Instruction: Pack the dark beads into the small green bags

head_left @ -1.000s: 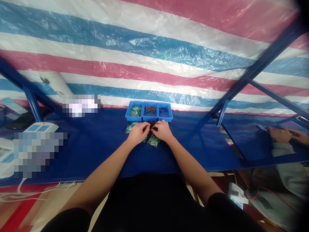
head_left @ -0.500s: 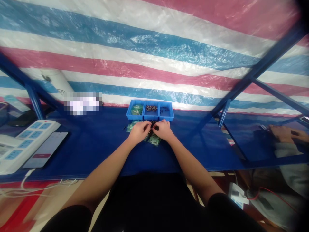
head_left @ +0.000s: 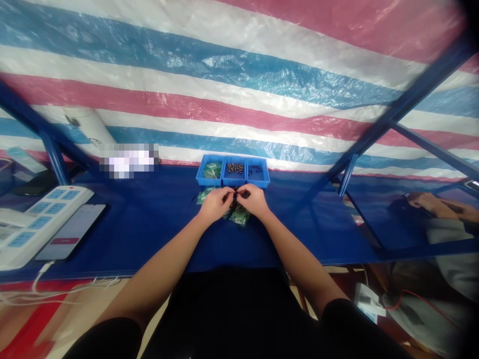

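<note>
My left hand (head_left: 215,203) and my right hand (head_left: 254,200) meet over the blue table (head_left: 149,224), fingers curled and pinching a small black part (head_left: 236,195) between them. Under the hands lie clear green packets (head_left: 239,215). Just behind them stand three joined blue bins (head_left: 232,172): the left holds green packets, the middle dark small parts, the right a few black pieces.
A white power strip (head_left: 35,219) and a phone (head_left: 73,231) lie at the left, with cables hanging off the front edge. Blue frame bars (head_left: 392,114) rise at both sides. Another person's hands (head_left: 437,204) work at the far right. A striped tarp hangs behind.
My hands have stayed together over the packets, with the fingertips shifting slightly on the black part. The other person's hands at the right moved a little.
</note>
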`<state>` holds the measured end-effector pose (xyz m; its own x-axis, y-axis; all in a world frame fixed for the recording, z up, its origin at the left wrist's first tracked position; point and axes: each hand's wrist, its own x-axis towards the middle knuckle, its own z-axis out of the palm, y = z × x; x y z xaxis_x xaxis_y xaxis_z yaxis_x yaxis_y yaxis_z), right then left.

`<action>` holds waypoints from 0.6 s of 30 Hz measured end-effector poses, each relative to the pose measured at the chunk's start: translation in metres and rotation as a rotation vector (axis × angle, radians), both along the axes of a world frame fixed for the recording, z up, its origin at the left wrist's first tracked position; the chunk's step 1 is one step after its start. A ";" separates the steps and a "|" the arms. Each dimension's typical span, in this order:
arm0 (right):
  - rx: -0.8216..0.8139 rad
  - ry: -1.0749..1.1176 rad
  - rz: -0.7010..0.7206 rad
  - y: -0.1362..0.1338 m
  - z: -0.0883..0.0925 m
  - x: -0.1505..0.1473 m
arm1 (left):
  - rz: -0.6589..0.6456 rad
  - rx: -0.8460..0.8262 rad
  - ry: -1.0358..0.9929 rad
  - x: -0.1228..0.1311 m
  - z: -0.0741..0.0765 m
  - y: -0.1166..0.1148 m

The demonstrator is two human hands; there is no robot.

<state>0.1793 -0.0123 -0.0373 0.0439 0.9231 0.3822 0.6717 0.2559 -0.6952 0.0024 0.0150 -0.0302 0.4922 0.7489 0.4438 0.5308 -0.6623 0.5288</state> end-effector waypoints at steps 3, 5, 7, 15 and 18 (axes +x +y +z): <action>0.022 0.158 0.046 -0.001 0.000 0.000 | 0.008 -0.004 -0.008 0.000 -0.001 0.000; 0.036 0.193 0.068 -0.001 -0.001 0.000 | 0.018 -0.005 -0.012 0.000 -0.002 0.001; 0.064 0.195 0.079 -0.002 0.000 -0.002 | 0.026 -0.006 -0.013 0.000 -0.003 0.001; 0.057 0.171 0.108 -0.004 0.000 -0.004 | 0.033 -0.013 0.002 -0.001 -0.001 0.001; 0.072 0.160 0.115 -0.005 0.001 -0.005 | 0.024 -0.007 -0.006 0.000 -0.003 0.001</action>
